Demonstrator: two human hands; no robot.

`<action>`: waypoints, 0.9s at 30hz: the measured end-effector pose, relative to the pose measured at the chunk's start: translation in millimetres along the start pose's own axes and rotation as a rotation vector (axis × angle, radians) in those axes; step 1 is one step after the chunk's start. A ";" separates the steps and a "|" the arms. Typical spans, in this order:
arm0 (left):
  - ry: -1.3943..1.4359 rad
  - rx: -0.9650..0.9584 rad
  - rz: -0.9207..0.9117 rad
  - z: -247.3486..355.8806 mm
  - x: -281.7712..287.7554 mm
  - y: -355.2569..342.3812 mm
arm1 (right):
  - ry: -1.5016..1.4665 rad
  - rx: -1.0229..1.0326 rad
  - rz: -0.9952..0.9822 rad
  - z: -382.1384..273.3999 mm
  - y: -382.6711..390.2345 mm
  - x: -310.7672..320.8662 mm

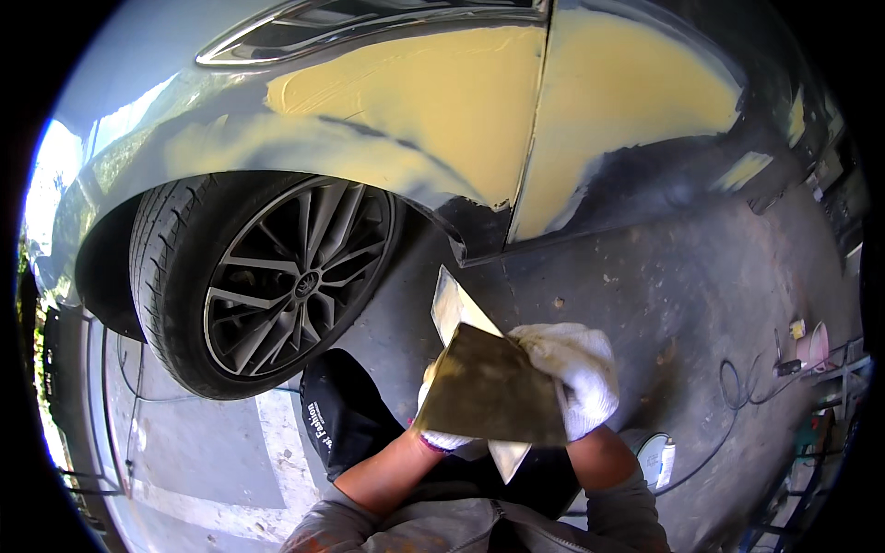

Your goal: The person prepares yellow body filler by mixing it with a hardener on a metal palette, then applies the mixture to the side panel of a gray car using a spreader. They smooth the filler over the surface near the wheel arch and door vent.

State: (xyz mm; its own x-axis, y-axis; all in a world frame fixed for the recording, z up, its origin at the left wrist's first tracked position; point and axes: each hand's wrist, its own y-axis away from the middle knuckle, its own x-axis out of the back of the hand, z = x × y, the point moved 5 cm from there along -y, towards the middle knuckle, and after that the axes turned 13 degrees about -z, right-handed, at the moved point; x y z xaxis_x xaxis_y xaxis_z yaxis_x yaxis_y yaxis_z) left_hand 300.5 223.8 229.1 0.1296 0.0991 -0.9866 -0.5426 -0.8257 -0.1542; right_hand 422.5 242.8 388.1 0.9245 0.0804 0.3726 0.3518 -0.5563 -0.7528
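Both my hands wear white knit gloves and hold two flat plates crossed over each other in front of me. My right hand point(581, 373) is closed on the right edge of a dark, dull metal spreader plate point(493, 387). Under it slants a paler plate point(455, 304), smeared with cream-coloured filler; its two ends stick out past the dark one. My left hand point(442, 441) is closed about the pale plate from the left, its fingers mostly hidden behind the dark plate. Ahead, yellow filler point(433, 92) covers the car's fender, and more filler point(636, 83) covers the door panel.
The front wheel point(307, 284) stands close at the left, turned outward. My knee point(341, 410) is beside it. A round can point(653, 456) and a white tube point(666, 464) stand right of my arm. A dark hose point(728, 429) curls over the grey floor at right.
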 end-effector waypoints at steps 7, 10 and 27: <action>-0.064 0.006 -0.023 23.7 -11.8 19.4 | 0.290 0.045 -0.263 16.4 7.0 -11.7; -0.103 0.017 -0.039 29.5 -18.9 28.2 | 0.324 0.011 -0.293 26.7 10.8 -15.3; -0.263 -0.070 -0.135 63.7 -29.3 45.5 | 0.221 -0.529 -0.285 59.0 46.1 -3.4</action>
State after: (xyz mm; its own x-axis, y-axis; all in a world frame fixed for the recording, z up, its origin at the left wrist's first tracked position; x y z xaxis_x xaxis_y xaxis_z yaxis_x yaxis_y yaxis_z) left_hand 219.2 218.7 247.7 -0.0277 0.3438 -0.9386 -0.4756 -0.8304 -0.2901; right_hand 444.2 265.7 320.0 0.7332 0.1446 0.6645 0.4072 -0.8759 -0.2588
